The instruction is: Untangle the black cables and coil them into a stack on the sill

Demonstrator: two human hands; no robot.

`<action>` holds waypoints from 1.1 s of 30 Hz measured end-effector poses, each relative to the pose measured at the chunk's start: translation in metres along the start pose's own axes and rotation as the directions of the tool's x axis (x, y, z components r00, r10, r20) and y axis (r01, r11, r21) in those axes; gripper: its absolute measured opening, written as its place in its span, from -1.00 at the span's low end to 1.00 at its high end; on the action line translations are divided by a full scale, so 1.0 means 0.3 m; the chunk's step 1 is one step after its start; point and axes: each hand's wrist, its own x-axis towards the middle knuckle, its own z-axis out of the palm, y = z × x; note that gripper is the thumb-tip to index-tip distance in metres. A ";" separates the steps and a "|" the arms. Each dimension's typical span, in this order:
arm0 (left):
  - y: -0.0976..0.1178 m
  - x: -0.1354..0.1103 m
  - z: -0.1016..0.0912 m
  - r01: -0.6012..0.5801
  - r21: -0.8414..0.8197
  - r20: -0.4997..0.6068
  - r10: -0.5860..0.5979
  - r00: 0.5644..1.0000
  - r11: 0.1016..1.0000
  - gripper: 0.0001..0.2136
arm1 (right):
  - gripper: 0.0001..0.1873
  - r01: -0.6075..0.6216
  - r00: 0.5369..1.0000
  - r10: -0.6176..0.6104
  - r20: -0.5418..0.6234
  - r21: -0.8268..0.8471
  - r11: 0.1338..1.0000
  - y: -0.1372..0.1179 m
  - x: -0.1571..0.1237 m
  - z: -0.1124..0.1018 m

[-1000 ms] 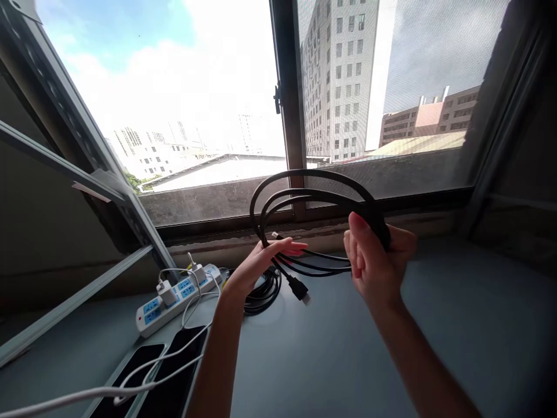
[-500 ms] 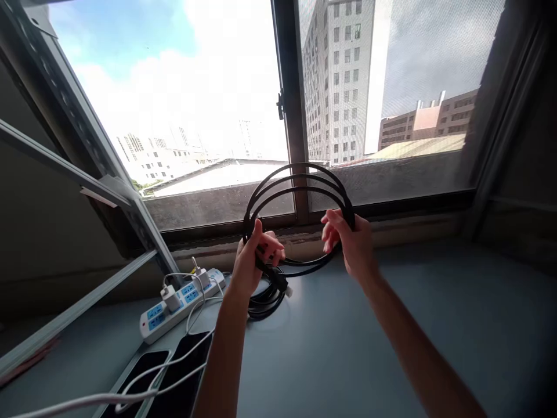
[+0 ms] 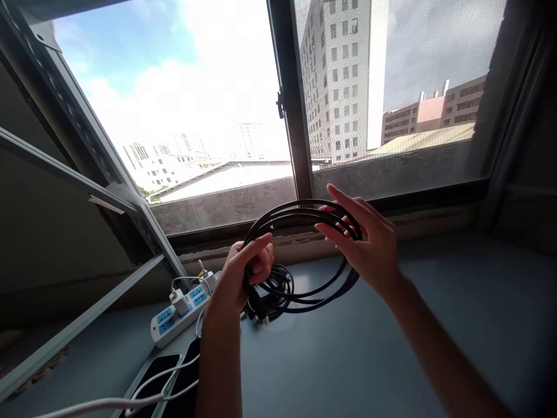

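Observation:
A coil of black cable (image 3: 348, 283) is held up in front of me in several loose loops, tilted over the desk. My left hand (image 3: 250, 270) is closed around the coil's left side, its thumb lying along the top. Below that fist hangs a black connector (image 3: 257, 305) with a pale tip. On the coil's right side, my right hand (image 3: 361, 232) holds the loops loosely; thumb and index finger are apart, while the other fingers curl around the cable, partly hidden by it. Another coil of black cable (image 3: 285, 281) lies on the desk behind the held loops.
At left on the grey-blue desk (image 3: 348, 360) stands a white power strip (image 3: 183, 319) with chargers plugged in. White cables (image 3: 161, 371) cross two dark phones (image 3: 156, 377). A metal rack (image 3: 108, 200) rises at left, and a window frame (image 3: 302, 174) stands behind.
The coil has come lower and tipped flatter. My right hand has moved right and loosened, lifting its index finger. My left hand has stayed closed on the cable. The view has shifted slightly.

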 end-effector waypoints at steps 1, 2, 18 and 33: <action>-0.001 0.000 0.002 0.006 0.007 -0.005 -0.006 1.000 1.000 -0.58 | -0.56 0.021 1.000 -0.021 0.008 0.002 1.000 -0.007 0.003 0.000; -0.002 0.000 0.004 0.009 0.013 -0.011 -0.009 1.000 1.000 -0.57 | -0.58 0.043 0.999 -0.043 0.017 0.007 0.999 -0.013 0.006 0.001; -0.011 0.020 -0.026 -0.021 0.060 -0.052 0.024 0.998 0.998 -0.70 | -0.80 -0.075 0.992 0.051 0.116 0.205 0.976 -0.004 0.037 -0.023; 0.000 -0.029 0.055 -0.040 0.309 0.175 -0.016 0.984 0.950 -0.46 | -0.72 -0.138 0.957 0.098 0.275 0.132 0.982 -0.003 0.008 0.019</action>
